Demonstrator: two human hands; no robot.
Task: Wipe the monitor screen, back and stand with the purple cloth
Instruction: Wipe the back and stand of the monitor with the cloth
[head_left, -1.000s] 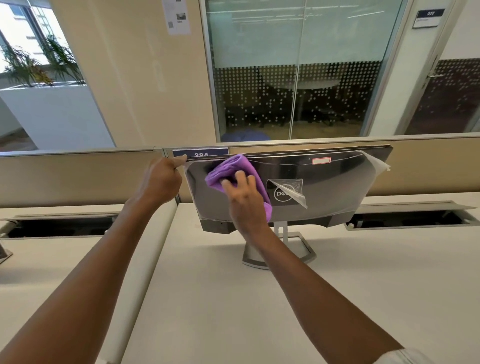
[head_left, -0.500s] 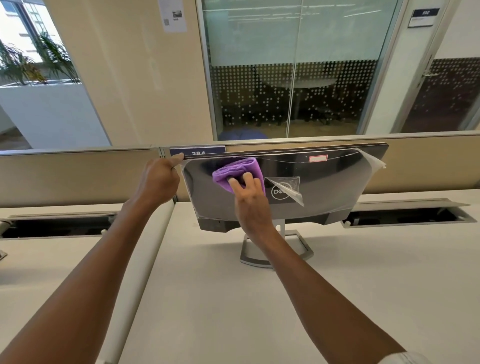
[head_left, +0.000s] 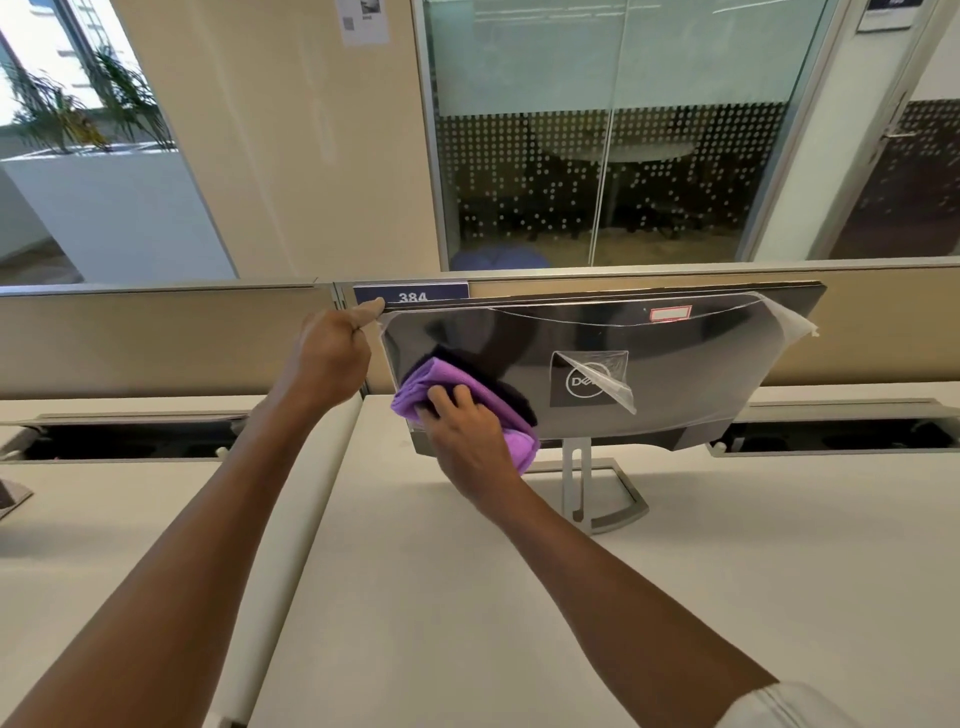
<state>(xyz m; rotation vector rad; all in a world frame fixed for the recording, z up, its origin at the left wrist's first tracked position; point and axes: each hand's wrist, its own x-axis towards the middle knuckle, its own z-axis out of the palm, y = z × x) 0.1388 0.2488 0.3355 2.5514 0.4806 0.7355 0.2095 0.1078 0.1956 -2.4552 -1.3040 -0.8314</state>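
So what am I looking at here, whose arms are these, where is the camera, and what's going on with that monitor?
There is no machine here: these are a person's two bare arms, filmed by a wide-angle camera worn on the head, looking forward and down. That is why the arms seem to reach out from under you.

On the pale desk stands a Dell monitor, turned so that its glossy back faces the camera, on a silver stand. Clear protective film is peeling from its corner and logo.

The left hand grips the monitor's upper left corner to steady it. The right hand presses a bunched purple cloth against the lower left part of the back, wiping it.

Behind runs a beige partition with a plate numbered 384.
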